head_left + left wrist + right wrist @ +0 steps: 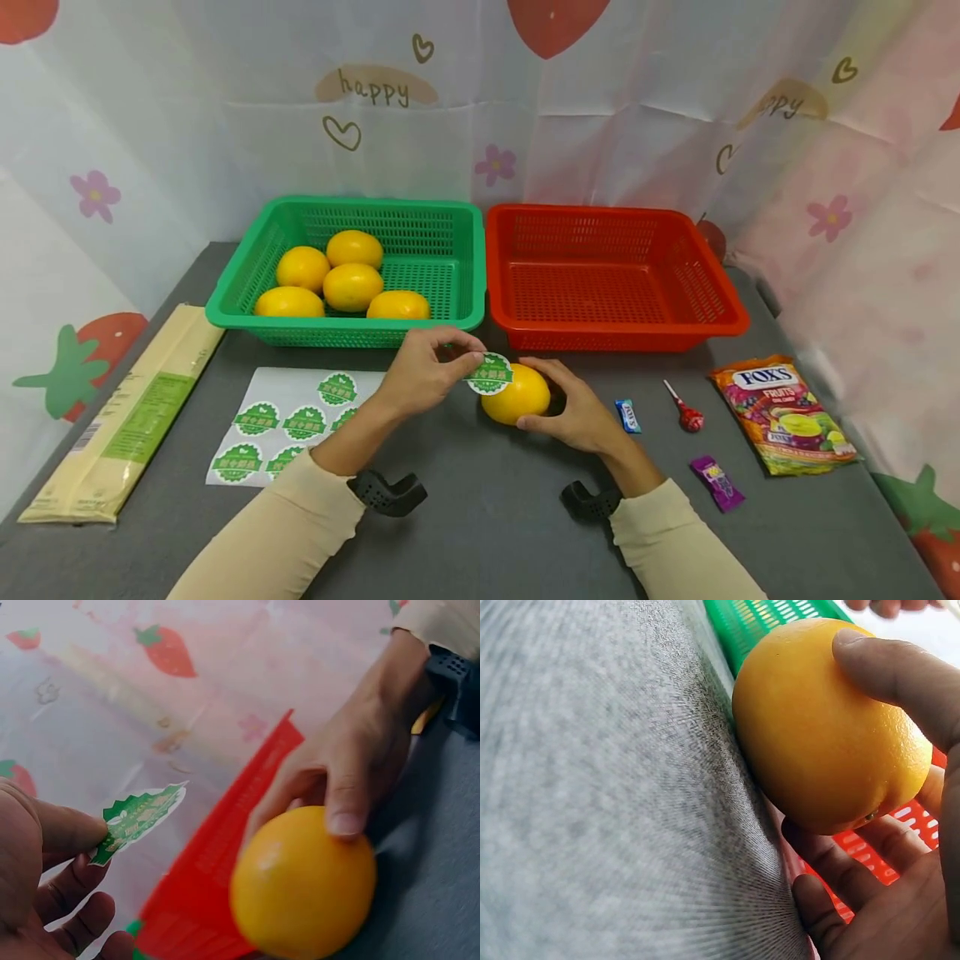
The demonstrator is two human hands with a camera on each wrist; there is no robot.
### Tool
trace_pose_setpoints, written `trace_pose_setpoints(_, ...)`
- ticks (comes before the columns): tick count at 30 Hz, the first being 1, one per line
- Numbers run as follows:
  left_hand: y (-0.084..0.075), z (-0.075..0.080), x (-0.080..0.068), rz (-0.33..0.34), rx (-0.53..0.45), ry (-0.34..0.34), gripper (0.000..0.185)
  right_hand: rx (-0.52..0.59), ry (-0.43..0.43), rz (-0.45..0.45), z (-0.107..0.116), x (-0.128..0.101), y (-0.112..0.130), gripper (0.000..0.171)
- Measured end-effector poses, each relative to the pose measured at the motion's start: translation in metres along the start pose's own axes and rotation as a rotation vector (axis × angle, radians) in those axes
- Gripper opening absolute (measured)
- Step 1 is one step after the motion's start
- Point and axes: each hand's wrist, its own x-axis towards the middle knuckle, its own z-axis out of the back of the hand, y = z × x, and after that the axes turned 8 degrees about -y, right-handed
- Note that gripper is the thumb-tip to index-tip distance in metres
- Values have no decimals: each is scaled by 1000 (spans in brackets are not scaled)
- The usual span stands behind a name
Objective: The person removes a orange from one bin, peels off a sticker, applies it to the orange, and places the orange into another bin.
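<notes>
The right hand (pixel 577 412) grips a round yellow-orange citrus fruit (pixel 516 395) that rests on the grey felt table surface (pixel 487 508), thumb on the near side and fingers curled behind it. The left hand (pixel 423 371) pinches a round green scalloped sticker (pixel 490 372) between thumb and fingertips, holding it just above the fruit's left top; whether sticker and fruit touch cannot be determined.

Directly beyond both hands stand two perforated plastic baskets, side by side and touching: a green basket (pixel 345 321) beyond the left hand, holding five more yellow fruits (pixel 351 286), and a red basket (pixel 570 337) beyond the right hand. Their near rims lie close to the fingers.

Left of the left hand lies a white backing sheet with green stickers (pixel 288 421), and further left a long cream packet (pixel 123 412). Right of the right hand lie a small blue wrapped candy (pixel 628 415), a red lollipop (pixel 686 414), a purple wrapped candy (pixel 717 482) and an orange bag of fruit sweets (pixel 783 414).

Bare table extends toward the person, between the forearms. A printed curtain (pixel 600 125) encloses the table edges.
</notes>
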Motion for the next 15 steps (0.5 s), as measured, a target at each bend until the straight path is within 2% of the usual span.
trace_pose_setpoints(7, 15, -25, 6, 56, 12, 31, 6, 10, 5, 6, 1, -1, 0, 75)
trace_pose_setpoints(15, 24, -38, 7, 84, 34, 19, 5, 18, 7, 6, 1, 0, 0, 75)
